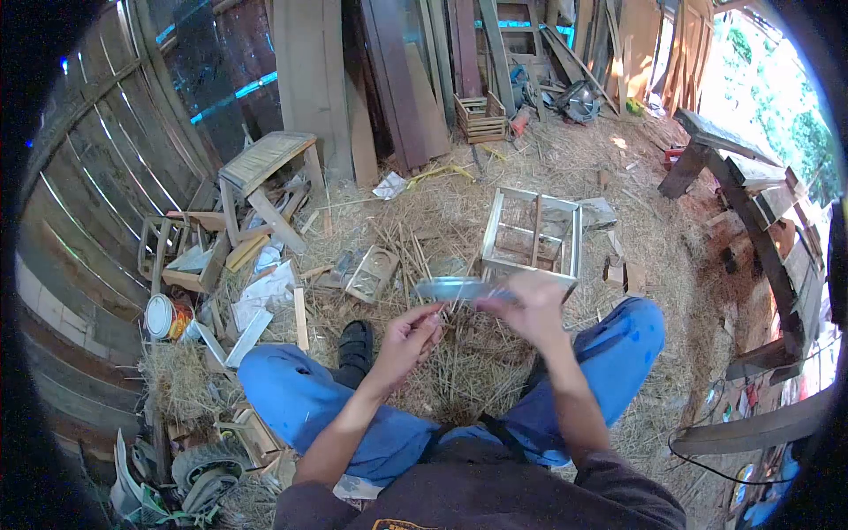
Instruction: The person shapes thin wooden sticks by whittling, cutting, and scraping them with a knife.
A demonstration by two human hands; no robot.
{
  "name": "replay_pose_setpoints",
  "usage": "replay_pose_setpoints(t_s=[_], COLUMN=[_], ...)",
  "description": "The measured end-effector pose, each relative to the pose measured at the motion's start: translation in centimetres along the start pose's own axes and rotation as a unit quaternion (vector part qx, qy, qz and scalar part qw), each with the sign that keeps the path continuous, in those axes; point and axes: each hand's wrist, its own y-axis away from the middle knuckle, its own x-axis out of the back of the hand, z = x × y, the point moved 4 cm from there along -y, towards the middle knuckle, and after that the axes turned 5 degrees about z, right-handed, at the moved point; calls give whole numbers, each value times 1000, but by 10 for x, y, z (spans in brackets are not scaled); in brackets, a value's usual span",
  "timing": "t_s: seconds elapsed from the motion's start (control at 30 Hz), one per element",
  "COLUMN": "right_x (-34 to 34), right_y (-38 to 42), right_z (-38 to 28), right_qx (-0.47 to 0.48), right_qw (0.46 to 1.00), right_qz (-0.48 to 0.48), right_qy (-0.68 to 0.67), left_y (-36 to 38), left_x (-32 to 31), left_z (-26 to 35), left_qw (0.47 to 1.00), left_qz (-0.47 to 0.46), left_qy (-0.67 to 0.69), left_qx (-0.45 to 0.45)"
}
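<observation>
My right hand (pixel 530 309) is closed around the handle end of a knife (pixel 449 288), whose broad shiny blade points left and is smeared by motion. Just below the blade, my left hand (pixel 408 346) is pinched closed, its fingertips close under the edge. What it holds is thin and pale; I cannot tell its kind. Both hands are between my bent knees, over a floor strewn with straw-like shavings (pixel 468 371). Beyond the right hand stands a small wooden frame (pixel 492 228) with crossbars.
To the left are a small wooden stool (pixel 269 155), a paint can (pixel 161 316) and scattered offcuts. A carved wooden piece (pixel 373 274) lies ahead. Boards (pixel 309 79) lean at the back near a wooden crate (pixel 481 119) and a circular saw (pixel 580 103). A plank bench (pixel 768 238) stands right.
</observation>
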Motion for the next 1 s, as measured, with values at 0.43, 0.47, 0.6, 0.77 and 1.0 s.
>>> replay_pose_setpoints(t_s=[0.43, 0.47, 0.6, 0.77, 1.0], right_x=[0, -10, -39, -28, -23], right_y=[3, 6, 13, 4, -5], right_z=[11, 7, -13, -12, -12], right_qx=[-88, -74, -33, -34, 10], right_qw=[996, 996, 993, 994, 998], right_qz=[-14, -17, -67, -69, -15], right_qy=[-11, -41, -91, -77, -58], left_y=[-3, -4, -10, -16, -13], left_x=[10, 12, 7, -7, -10], left_z=[3, 2, -6, 1, 11], left_qw=[997, 997, 998, 1000, 1000], left_qz=[40, 42, 27, 15, 13], left_qy=[61, 63, 48, 24, 14], left_qx=[-9, -6, 18, -14, -17])
